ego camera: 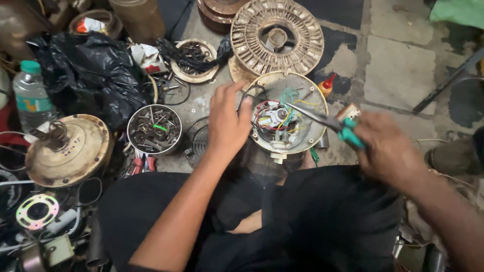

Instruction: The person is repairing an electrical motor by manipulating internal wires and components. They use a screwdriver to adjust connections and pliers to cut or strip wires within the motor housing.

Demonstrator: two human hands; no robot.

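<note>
Motor housing [307,90], round and cream-coloured, lies open side up on the person's lap at centre of the head view, with a wound core and red, green, yellow and white wires [276,117] inside it. Left hand [228,121] rests on the housing's left rim, fingers [245,112] curled loosely over the edge, thumb side toward the wiring; it grips nothing else. Right hand [390,148] is closed around green-handled pliers [327,121]; handles are in the fist and the dark nose points left into the wires. Whether the nose actually pinches a wire I cannot tell; hand is motion-blurred.

Same view, surroundings: stone floor [398,65] carries everything. Just behind the housing sits a slotted round stator ring [302,40], touching or overlapping its far rim. Small orange-capped bottle [326,84] stands just right of the housing. Round tin of screws and scraps [154,129] sits left of the left hand, red-handled tools [142,164] beside it. Second tin with dark wire bundle [193,59] further back. Black plastic bag [91,70] at upper left, clear water bottle [31,95] with teal cap beside it. Brass-coloured fan cover [68,149] at left, a pale ring disc [37,211] below it. Person wears black clothing [302,221].
</note>
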